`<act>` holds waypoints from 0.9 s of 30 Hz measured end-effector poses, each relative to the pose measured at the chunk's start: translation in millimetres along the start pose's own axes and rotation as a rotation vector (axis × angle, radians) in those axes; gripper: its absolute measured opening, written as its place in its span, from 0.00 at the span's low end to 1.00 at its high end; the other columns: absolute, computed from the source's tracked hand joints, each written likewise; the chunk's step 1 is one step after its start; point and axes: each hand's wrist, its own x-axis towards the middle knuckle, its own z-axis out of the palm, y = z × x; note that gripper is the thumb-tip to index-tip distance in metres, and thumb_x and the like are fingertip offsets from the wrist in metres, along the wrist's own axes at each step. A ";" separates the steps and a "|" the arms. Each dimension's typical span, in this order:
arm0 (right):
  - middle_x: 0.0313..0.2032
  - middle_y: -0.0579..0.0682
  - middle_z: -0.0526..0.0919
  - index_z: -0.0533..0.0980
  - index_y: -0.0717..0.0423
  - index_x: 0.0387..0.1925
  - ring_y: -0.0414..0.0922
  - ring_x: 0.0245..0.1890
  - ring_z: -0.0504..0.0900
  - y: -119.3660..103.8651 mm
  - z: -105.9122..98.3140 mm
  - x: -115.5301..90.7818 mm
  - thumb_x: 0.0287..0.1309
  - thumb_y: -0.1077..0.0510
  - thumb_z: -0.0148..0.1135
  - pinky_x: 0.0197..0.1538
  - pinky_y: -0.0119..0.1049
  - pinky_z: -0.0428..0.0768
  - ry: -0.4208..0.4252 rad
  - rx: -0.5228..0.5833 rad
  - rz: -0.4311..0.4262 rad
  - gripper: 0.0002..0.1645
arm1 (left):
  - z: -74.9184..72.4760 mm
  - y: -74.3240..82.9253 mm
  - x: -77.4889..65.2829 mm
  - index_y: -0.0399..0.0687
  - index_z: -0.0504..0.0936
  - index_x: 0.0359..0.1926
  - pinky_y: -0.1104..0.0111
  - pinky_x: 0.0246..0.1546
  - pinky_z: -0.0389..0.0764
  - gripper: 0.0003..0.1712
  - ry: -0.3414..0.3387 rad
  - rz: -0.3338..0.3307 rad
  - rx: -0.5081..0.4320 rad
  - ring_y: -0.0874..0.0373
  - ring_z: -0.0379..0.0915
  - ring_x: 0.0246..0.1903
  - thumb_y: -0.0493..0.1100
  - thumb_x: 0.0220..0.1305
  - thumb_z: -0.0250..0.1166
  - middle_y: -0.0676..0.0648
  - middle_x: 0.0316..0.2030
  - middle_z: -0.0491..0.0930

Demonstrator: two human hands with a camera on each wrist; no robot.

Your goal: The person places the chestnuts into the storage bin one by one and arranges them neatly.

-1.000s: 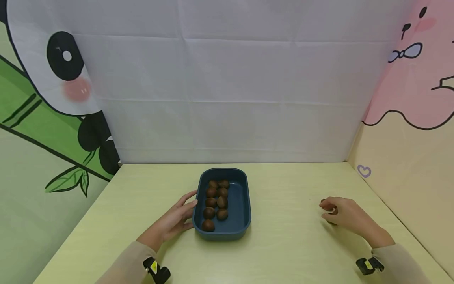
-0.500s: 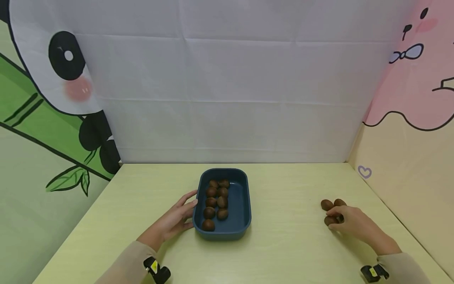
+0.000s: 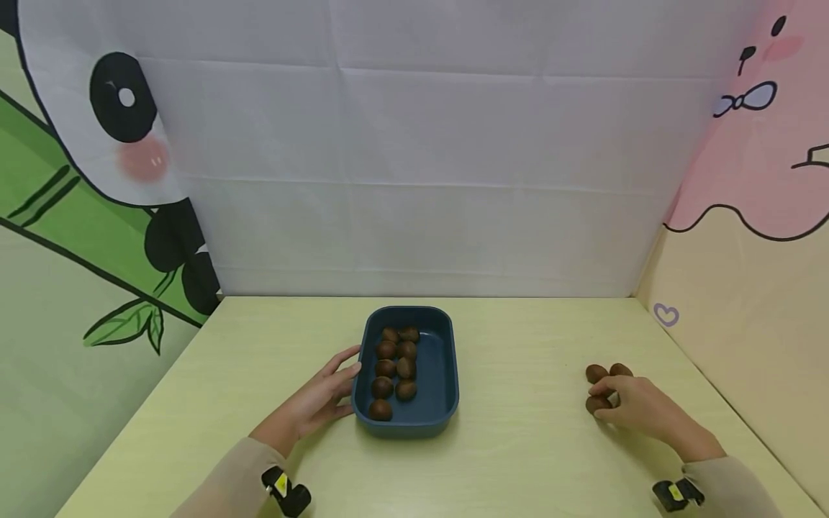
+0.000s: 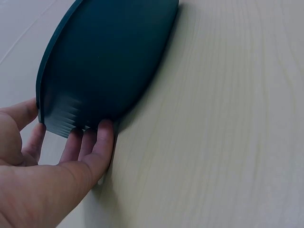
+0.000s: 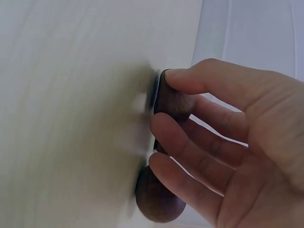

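Note:
My left hand rests its fingertips against the left side of a dark blue rectangular box. In the left wrist view, the fingers lie loosely along the box's outer wall. Inside the box, several brown chestnuts form two columns on the left half. Over at the right, my right hand pinches a chestnut between thumb and fingers, low over the tabletop. Just beyond its fingers lie two more chestnuts, a left one and a right one, the latter partly covered by the hand.
The pale wooden table carries the box near its middle. A white cloth backdrop rises behind the table. Printed panels stand on both sides, the right panel running close beside the right arm.
My right hand has drawn back, uncovering the chestnuts beneath it, then shifted slightly left with one at its fingertips. The left hand and the box stay where they were.

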 end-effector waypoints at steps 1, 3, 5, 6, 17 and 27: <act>0.39 0.48 0.86 0.84 0.58 0.45 0.40 0.32 0.75 -1.2 0.1 0.7 0.52 0.58 0.75 0.34 0.36 0.74 0.000 0.002 -0.007 0.18 | 0.1 0.0 0.1 0.58 0.44 0.79 0.53 0.56 0.74 0.38 -0.002 0.000 -0.002 0.48 0.69 0.63 0.54 0.78 0.52 0.34 0.69 0.65; 0.40 0.47 0.86 0.84 0.58 0.45 0.40 0.33 0.76 -5.3 0.5 2.6 0.52 0.58 0.76 0.35 0.35 0.74 0.003 0.005 -0.031 0.18 | 0.3 0.0 0.3 0.57 0.44 0.79 0.53 0.56 0.74 0.38 -0.002 -0.001 -0.002 0.49 0.70 0.63 0.54 0.79 0.52 0.34 0.69 0.65; 0.40 0.45 0.86 0.84 0.58 0.45 0.40 0.34 0.78 -10.7 1.0 5.7 0.52 0.57 0.75 0.36 0.35 0.75 0.017 -0.001 -0.071 0.17 | 0.5 0.1 0.3 0.58 0.44 0.79 0.54 0.55 0.74 0.38 -0.002 -0.002 0.000 0.49 0.70 0.62 0.53 0.79 0.52 0.34 0.69 0.65; 0.41 0.45 0.86 0.84 0.58 0.45 0.40 0.36 0.79 -14.4 1.0 7.5 0.53 0.58 0.75 0.37 0.35 0.76 0.020 0.007 -0.091 0.17 | 0.5 0.3 0.3 0.58 0.44 0.79 0.54 0.55 0.74 0.38 -0.003 -0.003 0.000 0.49 0.70 0.62 0.53 0.79 0.52 0.34 0.69 0.66; 0.49 0.47 0.83 0.82 0.54 0.52 0.35 0.31 0.81 -77.9 -7.3 36.6 0.59 0.58 0.70 0.34 0.34 0.78 -0.045 0.170 -0.216 0.18 | 1.4 2.3 0.1 0.58 0.45 0.79 0.55 0.54 0.75 0.37 0.009 -0.003 0.003 0.49 0.70 0.62 0.53 0.79 0.52 0.35 0.68 0.66; 0.48 0.43 0.83 0.81 0.51 0.52 0.35 0.34 0.83 -139.5 0.4 72.4 0.59 0.60 0.70 0.38 0.35 0.81 -0.052 0.212 -0.441 0.19 | 1.6 1.8 -0.5 0.58 0.44 0.79 0.53 0.56 0.74 0.37 0.004 -0.002 0.007 0.48 0.69 0.64 0.53 0.79 0.51 0.34 0.70 0.64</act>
